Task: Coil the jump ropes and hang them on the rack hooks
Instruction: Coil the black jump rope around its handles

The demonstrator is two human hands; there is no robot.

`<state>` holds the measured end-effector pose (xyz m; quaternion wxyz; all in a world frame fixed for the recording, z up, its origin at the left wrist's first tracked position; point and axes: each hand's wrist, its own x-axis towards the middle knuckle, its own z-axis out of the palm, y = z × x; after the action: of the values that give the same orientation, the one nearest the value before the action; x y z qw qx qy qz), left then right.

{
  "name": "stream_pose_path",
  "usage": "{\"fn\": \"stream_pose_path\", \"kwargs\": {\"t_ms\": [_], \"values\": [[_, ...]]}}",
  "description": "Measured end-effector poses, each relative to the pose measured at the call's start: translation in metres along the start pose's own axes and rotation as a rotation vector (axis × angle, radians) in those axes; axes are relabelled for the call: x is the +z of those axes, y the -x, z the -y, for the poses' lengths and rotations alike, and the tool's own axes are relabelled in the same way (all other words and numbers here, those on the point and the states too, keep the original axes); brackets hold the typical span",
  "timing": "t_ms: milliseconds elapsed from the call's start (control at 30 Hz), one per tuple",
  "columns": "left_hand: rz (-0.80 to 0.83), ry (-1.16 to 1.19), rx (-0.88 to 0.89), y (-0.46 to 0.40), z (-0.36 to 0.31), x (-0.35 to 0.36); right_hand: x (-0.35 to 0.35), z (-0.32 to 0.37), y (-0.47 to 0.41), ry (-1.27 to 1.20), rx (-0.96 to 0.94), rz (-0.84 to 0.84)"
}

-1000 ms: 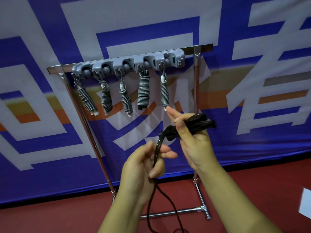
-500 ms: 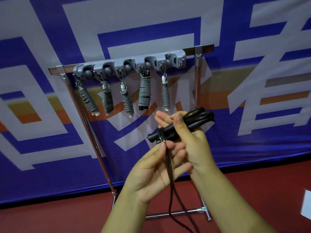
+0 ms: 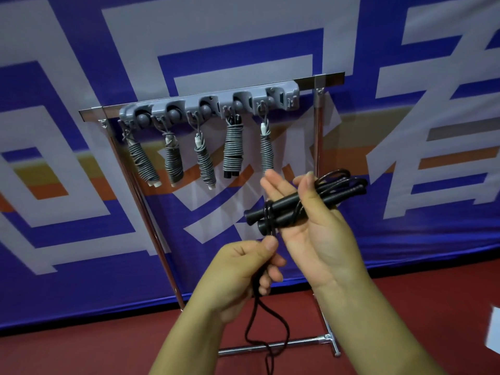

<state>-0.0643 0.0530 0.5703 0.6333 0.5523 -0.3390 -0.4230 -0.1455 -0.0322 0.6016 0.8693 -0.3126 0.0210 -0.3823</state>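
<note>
A blue-and-white banner [image 3: 81,239] hangs above red floor [image 3: 81,353].

A blue-and-white banner [image 3: 81,212] hangs above red floor [image 3: 81,353]

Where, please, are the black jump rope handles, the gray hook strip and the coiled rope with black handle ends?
black jump rope handles [image 3: 286,209], head view, on the upper handle's shaft.
gray hook strip [image 3: 224,100], head view, on its front face.
coiled rope with black handle ends [image 3: 232,150], head view, mid-coil.
</note>
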Motion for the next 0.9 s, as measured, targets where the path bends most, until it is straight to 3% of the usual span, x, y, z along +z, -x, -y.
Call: {"fn": "stream_pose_path", "kwargs": {"t_ms": [167, 267, 467, 567, 633, 800, 900], "values": [[0.102, 0.051, 0.093, -0.005, 0.009, -0.005, -0.002, 0.0, -0.002, -0.174, 0.163, 0.051], [0.096, -0.203, 0.182, -0.004, -0.001, -0.016, -0.003, 0.005, 0.001, -0.138, 0.251, 0.006], [-0.027, -0.657, 0.254, 0.0, -0.017, -0.031, -0.01, 0.006, 0.004, -0.028, 0.309, -0.038], [-0.152, -0.962, 0.359, -0.006, -0.018, -0.04, -0.011, 0.005, 0.005, 0.072, 0.321, -0.033], [-0.153, -1.081, 0.424, -0.008, -0.017, -0.042, -0.015, 0.002, 0.004, 0.123, 0.336, -0.033], [-0.104, -0.967, 0.349, -0.007, -0.014, -0.043, -0.021, -0.004, 0.002, 0.144, 0.284, -0.11], [0.043, -0.814, 0.262, -0.005, -0.01, -0.046, -0.023, -0.007, -0.001, 0.137, 0.225, -0.149]]}}
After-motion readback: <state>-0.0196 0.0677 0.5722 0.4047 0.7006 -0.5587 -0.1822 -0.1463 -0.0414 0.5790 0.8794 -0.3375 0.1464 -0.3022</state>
